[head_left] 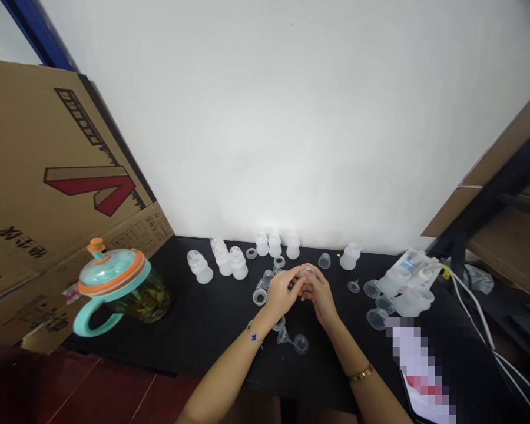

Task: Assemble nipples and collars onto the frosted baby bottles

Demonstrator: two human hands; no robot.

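My left hand (282,291) and my right hand (321,294) meet over the middle of the black table. Their fingers pinch a small translucent baby bottle part (308,273), which looks like a collar ring with a nipple; fingers cover much of it. Left of my left hand lies a white collar ring (259,296), with more clear rings and nipples partly hidden behind the hand. Below my wrists are a loose clear nipple (301,344) and other small clear parts. A clear dome cap (324,261) sits beyond my right hand, and a nipple (354,286) lies to its right.
Several white bottles (274,245) stand along the wall, some capped bottles (200,268) farther left. At right are bottle bodies (413,301), clear caps (377,318), white cables (472,312) and a phone (424,377). A large lidded jug (128,288) stands left beside a cardboard box (48,176).
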